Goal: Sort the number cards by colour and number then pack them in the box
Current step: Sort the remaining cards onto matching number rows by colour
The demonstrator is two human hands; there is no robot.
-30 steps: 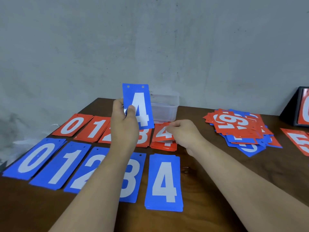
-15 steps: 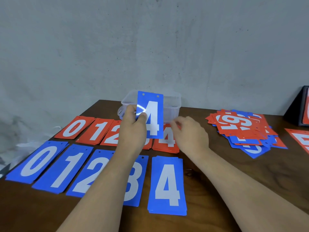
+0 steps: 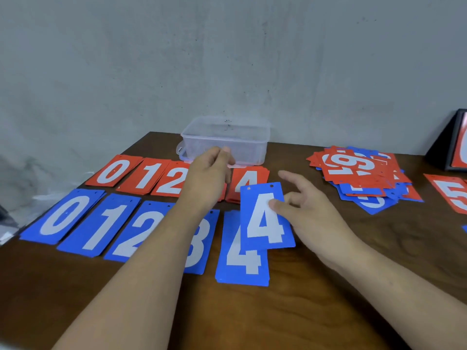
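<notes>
My right hand (image 3: 310, 213) pinches a blue 4 (image 3: 265, 218) over its pile (image 3: 240, 263); my left hand (image 3: 207, 178) hangs loose and empty. The heap (image 3: 361, 173) is unsorted and the box (image 3: 225, 140) looks empty.

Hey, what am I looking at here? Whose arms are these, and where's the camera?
There is no machine: these are a person's two bare arms, filmed by a camera worn on their head. On the brown table lie a red row and a blue row of number cards, an unsorted pile at right and a clear box behind. The right hand pinches a blue 4 card over the blue 4 stack; the left hand holds nothing.
</notes>
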